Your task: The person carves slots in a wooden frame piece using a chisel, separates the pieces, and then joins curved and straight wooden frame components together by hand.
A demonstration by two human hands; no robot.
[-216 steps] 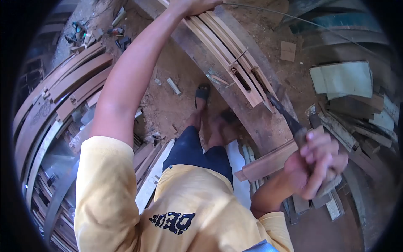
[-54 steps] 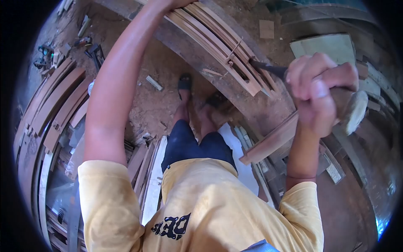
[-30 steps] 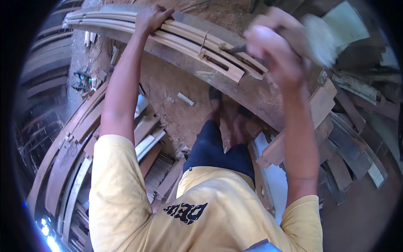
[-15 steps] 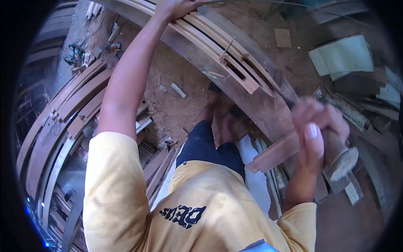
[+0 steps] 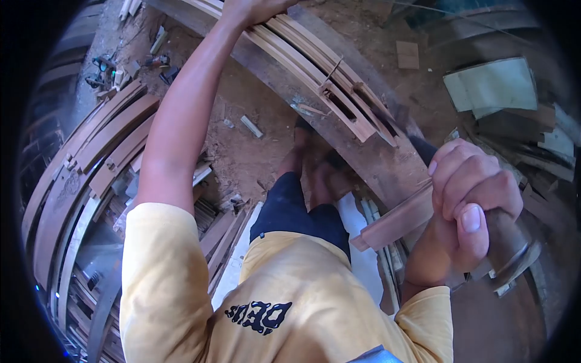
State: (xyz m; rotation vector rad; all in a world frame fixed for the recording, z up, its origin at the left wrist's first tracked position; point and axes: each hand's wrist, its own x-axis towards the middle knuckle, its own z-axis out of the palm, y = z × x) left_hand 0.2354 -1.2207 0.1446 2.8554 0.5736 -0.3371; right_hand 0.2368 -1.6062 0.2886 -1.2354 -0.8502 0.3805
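At the top, my left hand (image 5: 257, 8) lies over curved wooden pieces (image 5: 290, 55), its fingers wrapped round their edge. These pieces rest side by side on a wide curved board (image 5: 266, 71). Slots are cut near their lower right end, and a thin splinter (image 5: 331, 69) sticks up beside one slot. My right hand (image 5: 475, 196) is closed round the handle of a dark tool (image 5: 422, 149), whose blade points up and left toward the slotted ends. The tool's thick, pale-rimmed butt (image 5: 514, 260) shows below the fist.
Curved boards (image 5: 115, 130) are stacked on the left. A reddish plank (image 5: 396, 221) lies near my right forearm. Pale sheets (image 5: 496, 88) and scrap wood lie at the right. A small offcut (image 5: 251, 126) is on the dirt floor near my feet.
Since one second ago, my right hand and the tool have moved down, away from the slots. My left hand stays on the wooden pieces, while the view has turned and shifted.
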